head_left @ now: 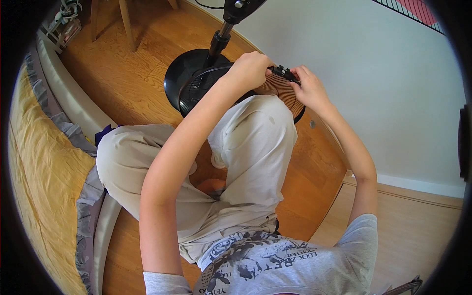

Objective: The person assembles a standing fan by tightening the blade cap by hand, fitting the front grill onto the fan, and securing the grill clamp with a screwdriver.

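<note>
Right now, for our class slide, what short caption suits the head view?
Left hand and right hand hold a black wire fan guard near the pedestal fan's round base.

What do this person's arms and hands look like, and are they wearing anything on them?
Ordinary human arms, bare below short, light grey sleeves belonging to a T-shirt with dark printing on the front. The left hand and right hand wear no gloves, and no watch, bracelet or cable shows on either arm.
</note>
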The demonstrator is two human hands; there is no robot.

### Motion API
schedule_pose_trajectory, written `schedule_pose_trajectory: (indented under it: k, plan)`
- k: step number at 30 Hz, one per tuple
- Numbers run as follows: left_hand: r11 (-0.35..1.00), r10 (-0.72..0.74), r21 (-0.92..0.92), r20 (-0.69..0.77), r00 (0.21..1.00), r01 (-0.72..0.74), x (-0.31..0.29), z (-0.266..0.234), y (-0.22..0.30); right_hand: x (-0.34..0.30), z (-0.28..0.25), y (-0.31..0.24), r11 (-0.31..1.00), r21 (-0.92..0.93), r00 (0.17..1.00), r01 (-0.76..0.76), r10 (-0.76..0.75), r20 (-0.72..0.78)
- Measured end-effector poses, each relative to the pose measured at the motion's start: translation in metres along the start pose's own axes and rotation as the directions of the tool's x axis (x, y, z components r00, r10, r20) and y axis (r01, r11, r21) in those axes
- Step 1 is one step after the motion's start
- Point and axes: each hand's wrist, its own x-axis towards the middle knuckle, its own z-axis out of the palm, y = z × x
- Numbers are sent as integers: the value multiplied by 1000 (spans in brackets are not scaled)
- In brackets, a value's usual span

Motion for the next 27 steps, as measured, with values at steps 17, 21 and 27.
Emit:
schedule_pose_trajectory:
  k: [17, 21, 27]
  plan:
    - [981, 21, -195, 97, 995, -2, 0, -10, -4, -5, -22, 6, 961, 50, 941, 271, -276, 197]
    - [967, -23, -247, 139, 990, 57, 1, -13, -8, -10, -15, -3, 926, -81, 926, 369, -359, 120]
    - [949, -96, -292, 96, 991, 120, 0, -12, -7, -17, 1, -8, 903, -217, 923, 370, -384, -26]
